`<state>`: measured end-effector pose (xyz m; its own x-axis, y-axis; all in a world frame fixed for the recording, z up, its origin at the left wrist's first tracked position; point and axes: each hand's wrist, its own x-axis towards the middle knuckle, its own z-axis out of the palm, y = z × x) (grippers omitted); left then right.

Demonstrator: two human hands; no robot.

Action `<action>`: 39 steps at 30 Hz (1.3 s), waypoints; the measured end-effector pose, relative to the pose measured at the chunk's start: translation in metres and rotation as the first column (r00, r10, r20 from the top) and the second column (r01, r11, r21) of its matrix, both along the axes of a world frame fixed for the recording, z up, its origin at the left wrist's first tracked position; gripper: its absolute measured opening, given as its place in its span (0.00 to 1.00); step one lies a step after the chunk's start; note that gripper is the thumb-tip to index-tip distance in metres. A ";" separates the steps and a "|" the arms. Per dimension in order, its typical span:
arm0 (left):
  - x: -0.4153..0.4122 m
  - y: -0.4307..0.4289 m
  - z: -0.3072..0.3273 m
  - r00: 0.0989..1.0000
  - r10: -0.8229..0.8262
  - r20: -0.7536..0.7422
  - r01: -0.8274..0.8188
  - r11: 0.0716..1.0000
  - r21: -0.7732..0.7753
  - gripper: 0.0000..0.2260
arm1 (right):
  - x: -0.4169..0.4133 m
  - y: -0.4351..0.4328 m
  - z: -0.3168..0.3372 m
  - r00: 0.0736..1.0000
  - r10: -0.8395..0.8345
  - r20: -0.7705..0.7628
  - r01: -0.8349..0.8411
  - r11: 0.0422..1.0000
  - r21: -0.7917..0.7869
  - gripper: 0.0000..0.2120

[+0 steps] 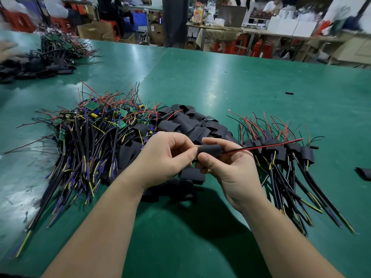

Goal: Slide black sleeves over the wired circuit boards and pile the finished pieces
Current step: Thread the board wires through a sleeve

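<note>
Pinching the black sleeve (209,151) with your left hand (166,157) and right hand (230,167), you aim its long axis at the finished pile (305,154), nearer your right.

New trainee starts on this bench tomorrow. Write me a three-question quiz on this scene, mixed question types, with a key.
1. True or false: red and black wires leave the black sleeve that the right hand grips, running toward the person's right.
2. Of the bare wired boards, empty sleeves and finished pieces, which pile lies in the middle? A. boards B. sleeves C. finished pieces
3. Fill in: the table top is ___ in colour.
Key: 1 true; 2 B; 3 green.
</note>
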<state>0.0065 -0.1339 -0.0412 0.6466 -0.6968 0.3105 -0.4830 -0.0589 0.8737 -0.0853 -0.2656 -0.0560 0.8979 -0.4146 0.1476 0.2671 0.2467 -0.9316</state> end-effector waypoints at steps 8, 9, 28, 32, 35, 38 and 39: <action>0.000 -0.002 -0.001 0.998 0.062 -0.012 -0.062 0.997 -0.037 0.06 | -0.001 -0.004 0.004 0.999 0.026 0.024 -0.030 0.981 0.191 0.19; 0.000 -0.002 0.000 0.998 0.063 -0.007 -0.063 0.997 -0.041 0.06 | -0.001 -0.004 0.004 0.999 0.026 0.022 -0.029 0.983 0.179 0.19; 0.000 -0.008 -0.005 0.997 0.043 -0.069 -0.050 0.994 -0.101 0.03 | -0.002 -0.005 0.006 0.999 -0.032 0.011 0.028 0.966 0.256 0.13; -0.001 -0.008 -0.005 0.996 0.064 -0.064 -0.071 0.992 -0.103 0.04 | -0.002 -0.004 0.007 0.999 -0.033 0.000 0.032 0.963 0.267 0.11; -0.002 -0.009 -0.006 0.995 0.065 -0.073 -0.072 0.992 -0.100 0.05 | -0.002 -0.002 0.007 0.999 -0.048 -0.025 0.053 0.968 0.245 0.18; -0.002 -0.009 -0.007 0.996 0.086 -0.023 -0.088 0.994 -0.072 0.10 | 0.001 0.000 0.008 0.994 -0.083 -0.076 0.100 0.959 0.264 0.20; 0.000 -0.007 -0.007 0.994 0.108 -0.011 -0.109 0.992 -0.063 0.12 | 0.001 -0.002 0.011 0.992 -0.090 -0.084 0.112 0.943 0.314 0.19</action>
<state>0.0065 -0.1412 -0.0482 0.7196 -0.6017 0.3465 -0.4702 -0.0551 0.8808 -0.0839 -0.2679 -0.0452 0.8521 -0.5192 -0.0658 0.2455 0.5077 -0.8258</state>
